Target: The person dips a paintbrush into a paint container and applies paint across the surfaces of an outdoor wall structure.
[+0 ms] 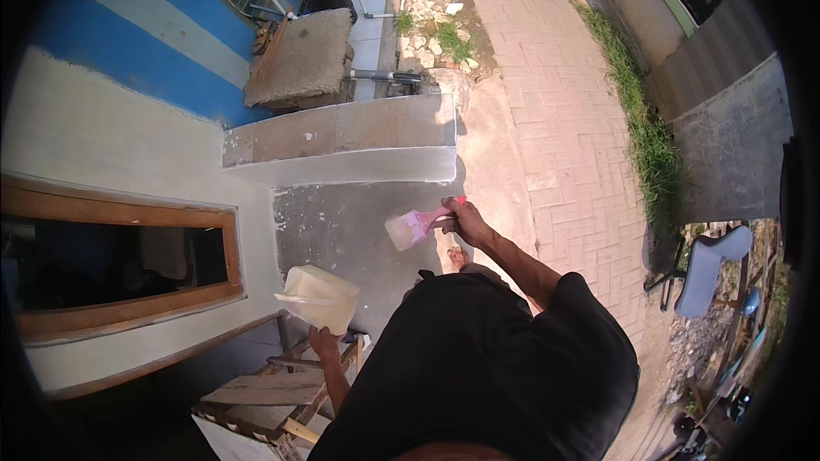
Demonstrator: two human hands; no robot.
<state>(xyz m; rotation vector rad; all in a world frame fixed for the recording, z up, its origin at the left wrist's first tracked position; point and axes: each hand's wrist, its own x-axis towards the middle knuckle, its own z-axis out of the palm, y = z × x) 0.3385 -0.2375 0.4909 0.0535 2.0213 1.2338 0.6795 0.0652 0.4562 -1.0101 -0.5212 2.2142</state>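
My right hand [465,220] is closed round the handle of a wide paintbrush [416,227]. Its pink, paint-smeared body points left, and pale bristles hang over the grey floor [329,213]. To the lower left, my left hand [324,344] grips a cream-coloured plastic tub [331,300] at its near side. A handle or rim strip crosses the tub; what it contains cannot be made out. The brush and the tub are apart. Beyond both stands a low wall [350,164] with a white-painted face and a bare, tan top.
On the left, a wood-framed window [128,269] sits in a cream wall. A wooden rack [269,388] stands near my left arm. Paved path [555,145] runs along the right, edged by grass [653,154]. A grey-blue chair [711,269] and piled debris lie at the far right.
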